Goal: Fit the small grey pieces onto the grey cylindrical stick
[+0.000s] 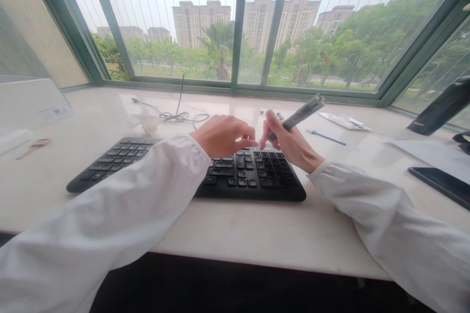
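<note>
A black keyboard [253,191] lies on the white counter, its middle hidden behind my left sleeve and hand. My left hand [222,135] is over its upper middle part, fingers curled and thumb drawn in. Whether anything is between those fingertips cannot be made out. Just right of it, above the number keys, my right hand [288,144] is closed around a grey pen-shaped tool [303,111]. The tool slants up to the right, and its lower end is hidden by the fingers. Small dark pieces [279,116] lie behind my right hand.
A thin blue stick [326,137] and a flat white packet [344,121] lie to the right. Farther right are a phone [440,183] and a dark upright object [438,107]. A coiled black cable [176,116] is behind the keyboard. A white box [33,100] stands left, near a small brush-like item [35,146].
</note>
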Action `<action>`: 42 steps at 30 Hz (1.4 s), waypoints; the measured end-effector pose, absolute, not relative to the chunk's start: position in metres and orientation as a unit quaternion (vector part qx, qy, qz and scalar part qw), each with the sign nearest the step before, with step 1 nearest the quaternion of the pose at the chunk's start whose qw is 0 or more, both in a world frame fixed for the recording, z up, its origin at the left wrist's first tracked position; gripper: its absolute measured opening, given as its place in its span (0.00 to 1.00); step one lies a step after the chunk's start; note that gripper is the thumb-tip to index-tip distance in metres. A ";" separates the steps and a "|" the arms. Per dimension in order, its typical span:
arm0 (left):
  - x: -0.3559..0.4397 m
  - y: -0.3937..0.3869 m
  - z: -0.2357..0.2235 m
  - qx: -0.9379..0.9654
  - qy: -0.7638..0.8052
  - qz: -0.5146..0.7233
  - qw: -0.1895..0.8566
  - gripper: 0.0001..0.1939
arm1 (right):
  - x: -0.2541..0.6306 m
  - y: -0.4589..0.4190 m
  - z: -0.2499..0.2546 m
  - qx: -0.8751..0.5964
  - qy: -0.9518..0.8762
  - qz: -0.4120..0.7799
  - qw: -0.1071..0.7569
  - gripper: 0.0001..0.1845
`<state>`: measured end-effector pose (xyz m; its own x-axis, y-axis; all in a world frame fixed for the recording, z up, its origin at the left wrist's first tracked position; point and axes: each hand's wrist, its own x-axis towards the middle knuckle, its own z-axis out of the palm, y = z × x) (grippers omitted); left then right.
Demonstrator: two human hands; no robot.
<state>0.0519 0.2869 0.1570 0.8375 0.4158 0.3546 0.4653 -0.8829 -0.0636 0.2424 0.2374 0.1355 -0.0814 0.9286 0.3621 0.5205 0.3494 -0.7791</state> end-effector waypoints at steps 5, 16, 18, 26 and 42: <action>0.056 0.285 0.153 -0.962 -0.205 -0.175 0.043 0.10 | 0.241 0.236 0.138 -0.514 -0.698 0.223 0.445 0.42; 0.056 0.288 0.154 -0.978 -0.117 -0.172 -0.021 0.09 | 0.246 0.238 0.137 -0.472 -0.746 0.245 0.402 0.33; 0.055 0.289 0.153 -0.977 -0.122 -0.169 -0.037 0.08 | 0.247 0.240 0.136 -0.450 -0.758 0.268 0.390 0.31; 0.055 0.290 0.149 -0.964 -0.143 -0.211 -0.074 0.09 | 0.254 0.240 0.139 -0.413 -0.781 0.250 0.396 0.30; 0.057 0.284 0.150 -0.976 -0.134 -0.168 -0.045 0.12 | 0.247 0.241 0.130 -0.496 -0.757 0.134 0.404 0.37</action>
<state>0.0572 0.2841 0.1503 0.9074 0.2765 0.3166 0.2462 -0.9601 0.1330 0.2471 0.2409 0.1301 -0.1812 0.8595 0.4780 0.6422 0.4715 -0.6044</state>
